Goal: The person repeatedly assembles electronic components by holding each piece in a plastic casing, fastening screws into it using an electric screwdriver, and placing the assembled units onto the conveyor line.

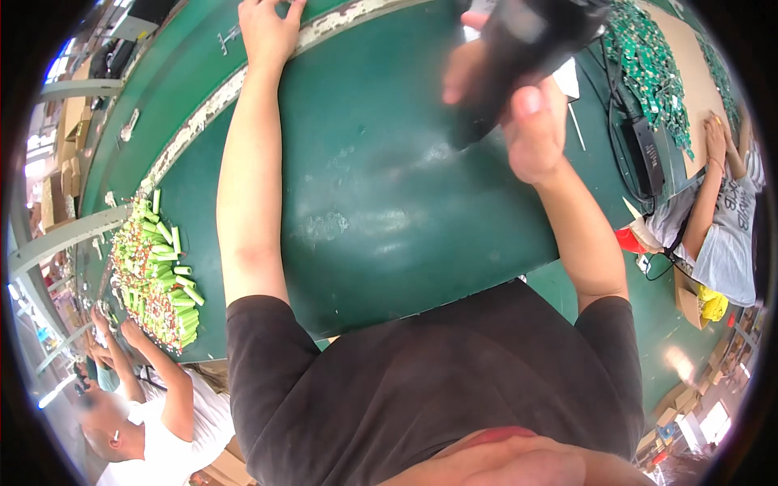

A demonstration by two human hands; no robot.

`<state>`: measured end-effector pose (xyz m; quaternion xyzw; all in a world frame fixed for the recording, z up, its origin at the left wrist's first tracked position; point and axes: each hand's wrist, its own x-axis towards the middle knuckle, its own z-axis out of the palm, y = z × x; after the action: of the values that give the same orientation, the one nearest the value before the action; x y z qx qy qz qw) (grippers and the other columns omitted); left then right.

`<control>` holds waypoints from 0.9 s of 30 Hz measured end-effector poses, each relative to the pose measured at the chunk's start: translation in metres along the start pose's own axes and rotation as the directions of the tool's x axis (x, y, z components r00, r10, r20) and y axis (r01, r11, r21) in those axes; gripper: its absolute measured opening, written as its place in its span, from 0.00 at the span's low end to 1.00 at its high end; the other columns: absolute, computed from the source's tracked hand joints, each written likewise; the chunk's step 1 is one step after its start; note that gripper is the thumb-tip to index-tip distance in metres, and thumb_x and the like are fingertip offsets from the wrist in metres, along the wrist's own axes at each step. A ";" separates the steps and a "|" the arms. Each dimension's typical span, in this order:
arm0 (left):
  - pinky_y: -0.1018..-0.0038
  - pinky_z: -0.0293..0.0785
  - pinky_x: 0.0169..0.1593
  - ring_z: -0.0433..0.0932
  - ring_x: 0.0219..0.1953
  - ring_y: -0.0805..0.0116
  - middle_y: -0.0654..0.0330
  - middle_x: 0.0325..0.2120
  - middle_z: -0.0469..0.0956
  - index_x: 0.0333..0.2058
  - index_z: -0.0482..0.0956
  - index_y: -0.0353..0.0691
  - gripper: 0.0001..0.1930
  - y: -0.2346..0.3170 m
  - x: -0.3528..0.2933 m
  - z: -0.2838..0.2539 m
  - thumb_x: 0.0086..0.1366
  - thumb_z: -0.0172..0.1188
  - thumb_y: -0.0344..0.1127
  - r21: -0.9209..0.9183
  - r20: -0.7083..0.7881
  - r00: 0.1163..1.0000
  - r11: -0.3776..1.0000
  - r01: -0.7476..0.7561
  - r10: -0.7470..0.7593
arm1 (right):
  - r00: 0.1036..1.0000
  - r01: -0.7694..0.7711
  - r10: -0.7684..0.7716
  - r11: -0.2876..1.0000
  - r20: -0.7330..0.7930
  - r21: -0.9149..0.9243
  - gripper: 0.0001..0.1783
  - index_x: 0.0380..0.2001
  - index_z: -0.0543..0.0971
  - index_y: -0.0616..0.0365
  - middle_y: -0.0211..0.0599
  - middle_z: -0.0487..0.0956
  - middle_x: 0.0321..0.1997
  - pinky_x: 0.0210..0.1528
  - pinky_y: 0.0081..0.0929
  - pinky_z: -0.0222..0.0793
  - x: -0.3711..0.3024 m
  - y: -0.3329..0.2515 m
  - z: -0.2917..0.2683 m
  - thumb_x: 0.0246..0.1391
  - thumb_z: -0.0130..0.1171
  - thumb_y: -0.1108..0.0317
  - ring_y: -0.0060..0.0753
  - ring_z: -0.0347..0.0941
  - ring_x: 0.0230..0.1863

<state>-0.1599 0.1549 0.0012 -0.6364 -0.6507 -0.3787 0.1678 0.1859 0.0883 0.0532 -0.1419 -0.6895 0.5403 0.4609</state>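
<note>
The left arm reaches almost straight away from the body, elbow nearly unbent, with the left hand (271,32) at the top edge of the view, beside the worn, pale strip (344,20) that borders the green surface (389,227). Its fingertips run out of the picture, so I cannot tell whether that grip is apart, together or clamped on anything.

The right arm bends inward at the elbow, and the right hand (535,142) is raised above the surface with the palm turned toward the body. Its grip is clamped around a black object (531,57), with the thumb (528,101) along the right side and the fingers (463,73) showing on the left. The object lies within this grip, tilted: its narrower end points down and to the left, while its broad end leans to the upper right and is cut off by the frame. It is blurred, so it may be a hand tool, though its exact kind is unclear.

To the left, green cylinders (166,267) lie heaped near a person in white (203,413). To the right are a black adapter (643,158) with cables and a pile of green circuit boards (648,69).
</note>
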 end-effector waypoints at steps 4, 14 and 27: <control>0.67 0.78 0.51 0.80 0.49 0.61 0.62 0.46 0.83 0.38 0.89 0.46 0.07 -0.010 0.005 0.001 0.62 0.71 0.37 0.002 -0.062 0.990 0.992 -0.124 0.123 | 0.998 0.063 -0.067 0.986 0.017 0.153 0.23 0.56 0.70 0.66 0.39 0.79 0.44 0.49 0.29 0.73 0.001 0.001 0.000 0.70 0.55 0.57 0.28 0.76 0.41; 0.65 0.76 0.53 0.79 0.48 0.55 0.58 0.45 0.81 0.37 0.84 0.41 0.07 0.133 -0.030 -0.069 0.59 0.68 0.30 -0.214 0.147 0.940 0.937 -0.274 0.309 | 0.934 0.353 -0.317 0.886 -0.164 0.302 0.37 0.56 0.71 0.65 0.44 0.76 0.49 0.56 0.46 0.68 0.013 -0.017 -0.069 0.68 0.50 0.37 0.43 0.73 0.49; 0.65 0.73 0.43 0.73 0.49 0.58 0.62 0.46 0.75 0.29 0.81 0.41 0.11 0.179 -0.130 -0.068 0.45 0.73 0.29 -0.565 0.263 0.862 0.794 -0.226 0.433 | 0.943 0.316 -0.315 0.949 -0.106 -0.003 0.41 0.64 0.65 0.64 0.38 0.73 0.51 0.57 0.47 0.65 0.037 -0.032 -0.086 0.68 0.49 0.35 0.38 0.70 0.50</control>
<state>0.0105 -0.0018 0.0054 -0.8236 -0.4214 -0.3724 -0.0733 0.2439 0.1544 0.0983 -0.0545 -0.6743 0.4563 0.5781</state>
